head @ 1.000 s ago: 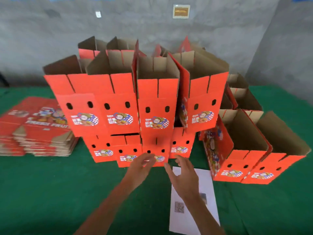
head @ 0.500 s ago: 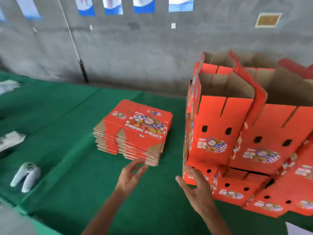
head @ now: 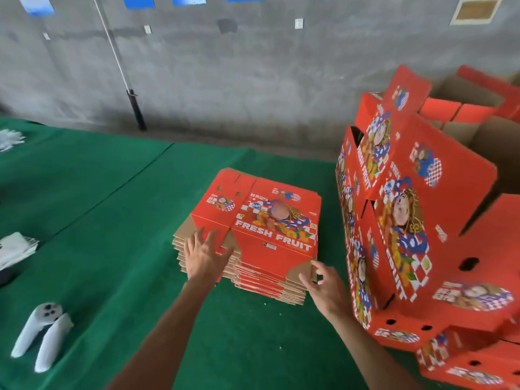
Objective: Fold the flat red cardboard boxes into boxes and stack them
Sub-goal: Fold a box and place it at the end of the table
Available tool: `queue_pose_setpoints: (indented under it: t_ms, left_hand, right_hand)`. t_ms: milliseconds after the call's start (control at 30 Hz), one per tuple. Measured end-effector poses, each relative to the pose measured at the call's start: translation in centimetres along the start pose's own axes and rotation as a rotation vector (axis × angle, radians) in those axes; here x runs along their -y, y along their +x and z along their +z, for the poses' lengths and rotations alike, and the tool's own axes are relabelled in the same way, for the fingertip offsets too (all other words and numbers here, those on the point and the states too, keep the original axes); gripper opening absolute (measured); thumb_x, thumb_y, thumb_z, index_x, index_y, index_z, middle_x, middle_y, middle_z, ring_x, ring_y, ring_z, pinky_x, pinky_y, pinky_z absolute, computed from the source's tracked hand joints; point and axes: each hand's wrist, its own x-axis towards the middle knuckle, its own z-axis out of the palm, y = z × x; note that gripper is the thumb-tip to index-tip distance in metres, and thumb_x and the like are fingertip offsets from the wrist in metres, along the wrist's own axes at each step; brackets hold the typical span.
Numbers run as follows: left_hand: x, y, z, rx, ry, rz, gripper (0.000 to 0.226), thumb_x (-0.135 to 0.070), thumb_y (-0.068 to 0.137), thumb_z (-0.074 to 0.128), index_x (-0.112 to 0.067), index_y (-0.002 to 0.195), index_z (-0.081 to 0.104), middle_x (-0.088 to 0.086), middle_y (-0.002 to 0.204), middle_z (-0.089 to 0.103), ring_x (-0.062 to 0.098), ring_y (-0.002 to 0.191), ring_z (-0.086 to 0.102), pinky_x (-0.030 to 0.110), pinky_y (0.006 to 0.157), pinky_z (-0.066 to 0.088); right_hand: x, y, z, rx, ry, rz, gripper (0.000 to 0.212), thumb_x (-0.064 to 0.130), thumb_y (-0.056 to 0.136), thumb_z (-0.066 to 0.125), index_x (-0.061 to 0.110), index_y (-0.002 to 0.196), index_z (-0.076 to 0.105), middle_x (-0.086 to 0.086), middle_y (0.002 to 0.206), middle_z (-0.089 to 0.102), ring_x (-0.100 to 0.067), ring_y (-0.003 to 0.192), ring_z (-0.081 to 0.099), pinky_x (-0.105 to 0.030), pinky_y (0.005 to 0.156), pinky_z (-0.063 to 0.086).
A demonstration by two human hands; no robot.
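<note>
Lying at frame centre on the green table cover [head: 118, 277], the stack of flat red boxes [head: 261, 235] shows "FRESH FRUIT" print and brown flaps. Left hand [head: 204, 256] rests spread on its near-left edge; right hand [head: 323, 288], fingers relaxed, touches the near-right corner. Folded boxes [head: 416, 220] stand at right.

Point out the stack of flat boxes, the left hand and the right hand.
stack of flat boxes [head: 277, 220]: head view, top box's printed face.
left hand [head: 204, 256]: head view, back of hand.
right hand [head: 327, 291]: head view, back of hand.
</note>
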Motion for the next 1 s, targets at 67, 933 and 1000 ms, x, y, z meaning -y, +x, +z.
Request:
queue_pose_setpoints:
  t_ms: [67, 933, 1000]
  left_hand:
    - [0.9, 1.4, 0.7, 0.057, 0.066, -0.045, 0.077, -0.068, 0.089, 0.061, -0.024, 0.15, 0.043, 0.013, 0.159, 0.035, 0.033, 0.145, 0.033, 0.05, 0.123, 0.025]
    - [-1.8, 3.4, -3.9, 0.091, 0.583, 0.143, 0.03, -0.015, 0.104, 0.049, -0.009, 0.133, 0.05, 0.005, 0.106, 0.073, 0.025, 0.096, 0.074, 0.036, 0.075, 0.06]
    - [-1.4, 2.9, -6.6, 0.0, 0.366, 0.075, 0.023, -0.021, 0.106, 0.047, -0.008, 0.122, 0.055, 0.014, 0.099, 0.074, 0.036, 0.091, 0.073, 0.042, 0.073, 0.057]
  right_hand:
    - [-0.1, 0.8, 1.0, 0.022, -0.031, 0.06, 0.07, 0.06, 0.09, 0.067, 0.024, 0.148, 0.051, -0.004, 0.131, 0.055, -0.014, 0.103, 0.061, -0.028, 0.083, 0.055]
    - [4.5, -0.2, 0.0, -0.187, 0.47, -0.033, 0.03, 0.01, 0.096, 0.069, 0.014, 0.12, 0.053, -0.001, 0.106, 0.062, -0.014, 0.093, 0.066, -0.018, 0.067, 0.056]
    - [5.5, -1.0, -1.9, -0.285, 0.359, -0.118, 0.037, 0.009, 0.097, 0.067, 0.012, 0.132, 0.056, -0.003, 0.11, 0.056, -0.003, 0.095, 0.06, -0.016, 0.075, 0.056]
